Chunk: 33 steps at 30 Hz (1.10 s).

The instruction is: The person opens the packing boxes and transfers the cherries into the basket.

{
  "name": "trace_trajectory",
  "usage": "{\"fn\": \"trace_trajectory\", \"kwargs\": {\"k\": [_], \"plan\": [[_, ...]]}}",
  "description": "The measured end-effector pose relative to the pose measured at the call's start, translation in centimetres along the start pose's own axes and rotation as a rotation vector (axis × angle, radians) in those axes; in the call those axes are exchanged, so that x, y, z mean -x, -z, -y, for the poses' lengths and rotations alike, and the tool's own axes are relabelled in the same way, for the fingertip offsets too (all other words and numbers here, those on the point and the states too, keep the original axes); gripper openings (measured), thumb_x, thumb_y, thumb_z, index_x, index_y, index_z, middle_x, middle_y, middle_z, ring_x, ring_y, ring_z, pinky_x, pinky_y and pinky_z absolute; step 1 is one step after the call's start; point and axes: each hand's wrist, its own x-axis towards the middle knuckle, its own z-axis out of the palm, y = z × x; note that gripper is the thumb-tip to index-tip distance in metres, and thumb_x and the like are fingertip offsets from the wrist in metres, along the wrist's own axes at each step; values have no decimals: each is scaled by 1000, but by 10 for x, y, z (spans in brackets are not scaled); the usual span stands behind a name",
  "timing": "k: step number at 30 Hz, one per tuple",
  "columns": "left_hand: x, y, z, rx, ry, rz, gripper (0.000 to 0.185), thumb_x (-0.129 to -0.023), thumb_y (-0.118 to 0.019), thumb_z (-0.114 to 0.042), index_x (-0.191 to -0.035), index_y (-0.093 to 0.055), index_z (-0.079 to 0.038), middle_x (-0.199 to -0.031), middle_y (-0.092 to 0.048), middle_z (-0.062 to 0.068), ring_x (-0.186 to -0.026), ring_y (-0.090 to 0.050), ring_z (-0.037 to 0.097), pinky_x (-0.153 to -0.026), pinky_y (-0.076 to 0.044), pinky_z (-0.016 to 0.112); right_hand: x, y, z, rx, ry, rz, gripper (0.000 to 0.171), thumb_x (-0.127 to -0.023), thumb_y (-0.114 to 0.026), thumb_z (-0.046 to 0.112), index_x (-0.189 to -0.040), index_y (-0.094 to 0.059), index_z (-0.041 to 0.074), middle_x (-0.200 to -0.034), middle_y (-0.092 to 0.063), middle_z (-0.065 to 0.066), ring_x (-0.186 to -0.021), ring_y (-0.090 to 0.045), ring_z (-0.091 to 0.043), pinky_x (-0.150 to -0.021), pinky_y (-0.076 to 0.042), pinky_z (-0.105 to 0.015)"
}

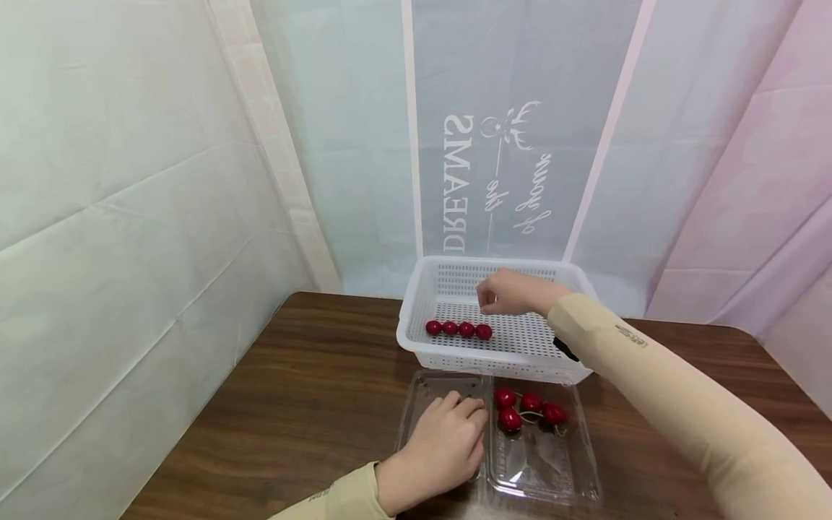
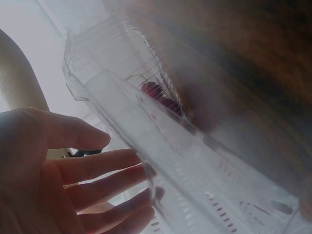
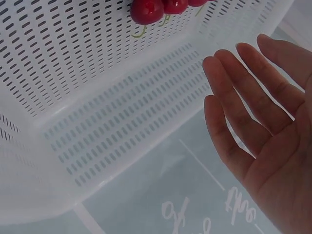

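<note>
The work in hand looks like moving cherries one by one from the clear plastic box (image 1: 539, 455) on the bench (image 1: 292, 404) into the white basket (image 1: 448, 354) behind it. Four cherries in the basket (image 1: 458, 329) lie in a neat row, touching; four cherries in the box (image 1: 529, 408) sit in its right half. The right hand (image 1: 513, 292) hovers over the basket, fingers loose and apart, holding nothing, so a cherry seems just placed. The left hand (image 1: 442, 448) rests flat on the box's left half, fingers straight, steadying it. I judge the next move calls for reaching to the box and pinching another cherry.
</note>
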Motion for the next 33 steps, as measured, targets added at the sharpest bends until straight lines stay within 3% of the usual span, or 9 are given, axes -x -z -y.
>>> {"fn": "trace_trajectory", "kwargs": {"k": [10,22,33], "plan": [[0,0,-2,23,6,30,20,-79,-65,-23,-96,-70,-13,-105,-68,-1,-87,-57,15,-62,-43,24,23,-2,4,-13,48,-87,9,-85,-64,11,-79,-66,18,-79,-67,5,-72,-60,-5,-69,-52,-26],[1,-4,-2,23,8,6,19,-77,-65,-22,-94,-70,-13,-104,-68,-1,-87,-57,16,-62,-42,24,46,-4,5,11,134,-192,9,-84,-66,10,-81,-66,18,-78,-67,7,-71,-61,-2,-68,-52,-23],[0,-2,-2,14,11,-4,19,-77,-65,-22,-94,-70,-13,-104,-68,-1,-86,-57,16,-63,-43,24,73,-5,14,15,137,-283,12,-84,-67,10,-79,-65,20,-77,-67,9,-69,-60,0,-65,-53,-27]]}}
